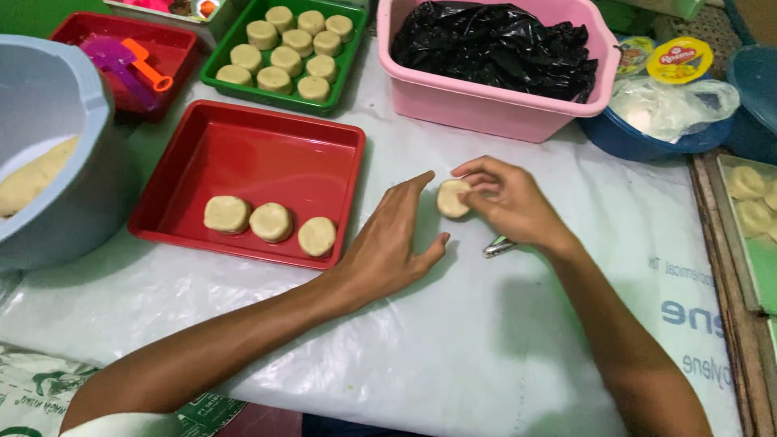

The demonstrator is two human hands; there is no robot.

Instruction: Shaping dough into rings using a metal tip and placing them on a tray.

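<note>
My right hand (510, 202) holds a round pale dough disc (451, 199) by its edge, just above the white plastic sheet (453, 340). My left hand (388, 243) is spread flat with fingers apart, right beside the disc, holding nothing. To the left lies a red square tray (259, 142) with three flattened dough discs (271, 222) lined along its near edge. A small metal tool (498, 247) rests on the sheet under my right wrist.
A green tray (222, 53) holds several dough discs at the back. A pink tub (486, 105) contains black plastic. A grey bowl (65, 162) with dough sits at left; a blue bowl (639, 142) and another tray of discs (749, 202) at right.
</note>
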